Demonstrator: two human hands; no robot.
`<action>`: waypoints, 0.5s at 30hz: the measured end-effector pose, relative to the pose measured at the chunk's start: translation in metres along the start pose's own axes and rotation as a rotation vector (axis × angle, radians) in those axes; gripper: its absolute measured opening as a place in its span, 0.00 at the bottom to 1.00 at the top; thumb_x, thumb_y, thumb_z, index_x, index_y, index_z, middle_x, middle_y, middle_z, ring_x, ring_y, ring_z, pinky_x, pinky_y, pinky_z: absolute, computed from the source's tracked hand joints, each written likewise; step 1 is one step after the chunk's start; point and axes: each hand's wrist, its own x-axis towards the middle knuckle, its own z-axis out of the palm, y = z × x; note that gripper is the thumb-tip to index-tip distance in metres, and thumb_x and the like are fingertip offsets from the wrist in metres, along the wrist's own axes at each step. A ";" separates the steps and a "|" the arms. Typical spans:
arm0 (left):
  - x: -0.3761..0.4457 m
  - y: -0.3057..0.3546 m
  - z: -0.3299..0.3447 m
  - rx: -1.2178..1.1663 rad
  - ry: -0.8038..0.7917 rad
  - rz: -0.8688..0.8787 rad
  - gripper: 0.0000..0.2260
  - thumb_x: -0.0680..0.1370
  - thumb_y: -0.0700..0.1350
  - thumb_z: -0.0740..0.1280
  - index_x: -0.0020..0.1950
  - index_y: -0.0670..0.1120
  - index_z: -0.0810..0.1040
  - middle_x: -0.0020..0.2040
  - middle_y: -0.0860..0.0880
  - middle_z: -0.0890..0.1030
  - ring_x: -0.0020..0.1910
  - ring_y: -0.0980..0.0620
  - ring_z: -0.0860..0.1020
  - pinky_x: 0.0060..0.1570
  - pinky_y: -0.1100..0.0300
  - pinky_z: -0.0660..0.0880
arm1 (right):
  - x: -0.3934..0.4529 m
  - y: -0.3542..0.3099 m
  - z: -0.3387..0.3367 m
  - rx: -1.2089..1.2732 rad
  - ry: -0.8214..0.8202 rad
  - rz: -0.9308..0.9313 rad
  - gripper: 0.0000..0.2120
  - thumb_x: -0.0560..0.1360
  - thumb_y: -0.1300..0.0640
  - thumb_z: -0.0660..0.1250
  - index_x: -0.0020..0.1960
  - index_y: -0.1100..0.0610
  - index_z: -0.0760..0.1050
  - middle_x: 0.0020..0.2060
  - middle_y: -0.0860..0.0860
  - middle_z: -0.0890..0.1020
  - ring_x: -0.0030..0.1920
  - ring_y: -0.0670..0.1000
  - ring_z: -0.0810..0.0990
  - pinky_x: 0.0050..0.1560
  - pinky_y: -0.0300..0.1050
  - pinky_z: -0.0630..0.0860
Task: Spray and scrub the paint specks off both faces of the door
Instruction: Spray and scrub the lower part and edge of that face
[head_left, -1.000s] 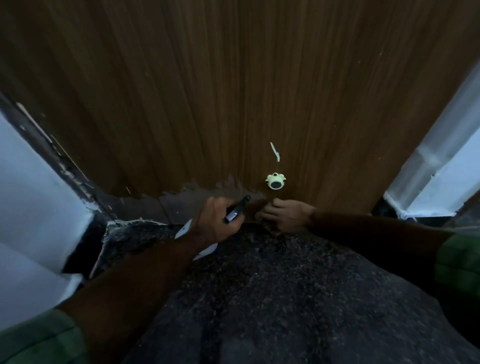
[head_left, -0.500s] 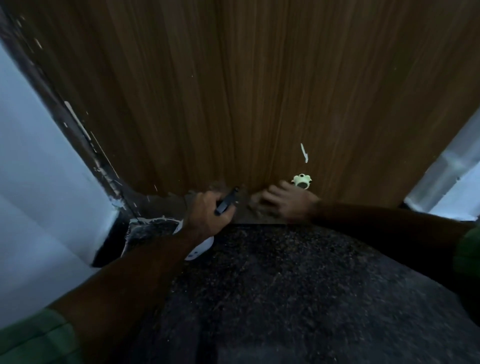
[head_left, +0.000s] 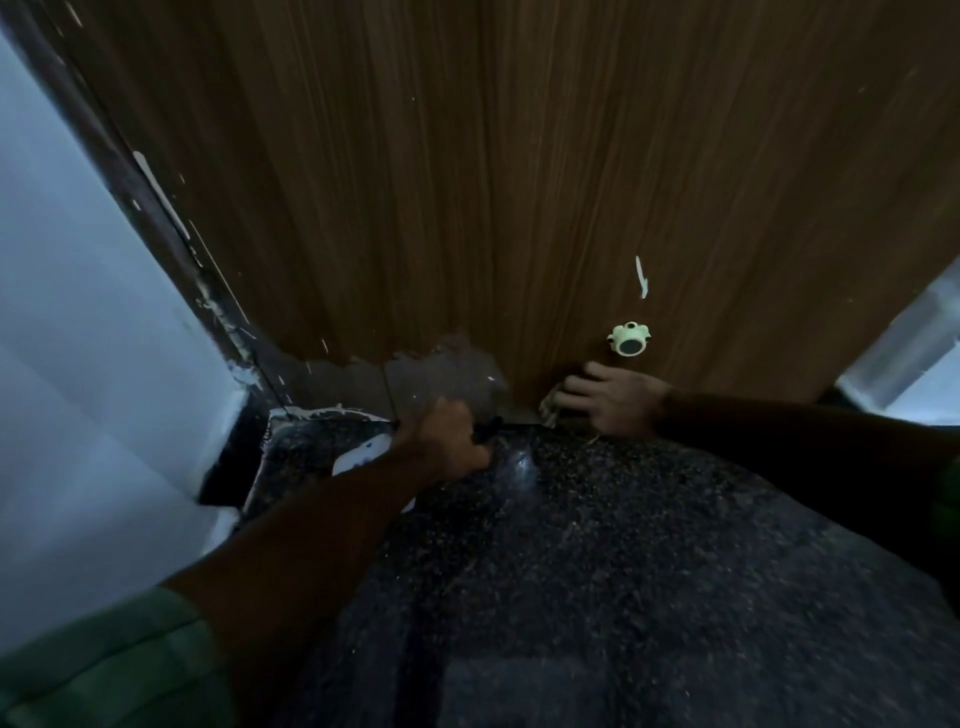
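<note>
Gripping a spray bottle (head_left: 363, 457), left hand (head_left: 449, 436); right hand (head_left: 615, 397) fingers clutch a scrubber (head_left: 549, 405).

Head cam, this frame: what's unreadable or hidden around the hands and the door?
- Spray bottle: mostly hidden under the left hand and forearm; only a white patch and the dark nozzle show.
- Scrubber under the right hand: covered by the fingers, a pale bit shows; its type is unclear.
- Door: top cut off by the frame edge; the other face is unseen.
- Fine paint specks: dim and blurred, can't count them.
</note>
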 end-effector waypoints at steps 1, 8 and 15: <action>0.001 0.000 0.000 -0.014 0.002 -0.009 0.33 0.78 0.63 0.70 0.74 0.42 0.71 0.73 0.40 0.73 0.70 0.39 0.73 0.67 0.47 0.74 | 0.000 -0.005 0.002 -0.011 -0.002 -0.006 0.17 0.79 0.54 0.58 0.46 0.51 0.87 0.66 0.52 0.78 0.63 0.58 0.69 0.57 0.54 0.67; -0.005 -0.022 -0.014 -0.225 0.207 0.116 0.15 0.73 0.56 0.70 0.32 0.51 0.72 0.33 0.48 0.79 0.37 0.42 0.82 0.35 0.57 0.70 | 0.076 -0.021 0.004 -0.136 -0.037 -0.198 0.15 0.81 0.47 0.61 0.62 0.46 0.83 0.73 0.46 0.72 0.65 0.56 0.63 0.60 0.53 0.60; -0.017 -0.042 -0.039 -0.349 0.494 0.198 0.20 0.77 0.50 0.72 0.29 0.54 0.67 0.25 0.56 0.69 0.23 0.58 0.69 0.26 0.60 0.60 | 0.106 0.000 -0.041 -0.068 0.059 0.019 0.15 0.81 0.49 0.62 0.64 0.48 0.82 0.71 0.53 0.72 0.65 0.58 0.70 0.60 0.55 0.68</action>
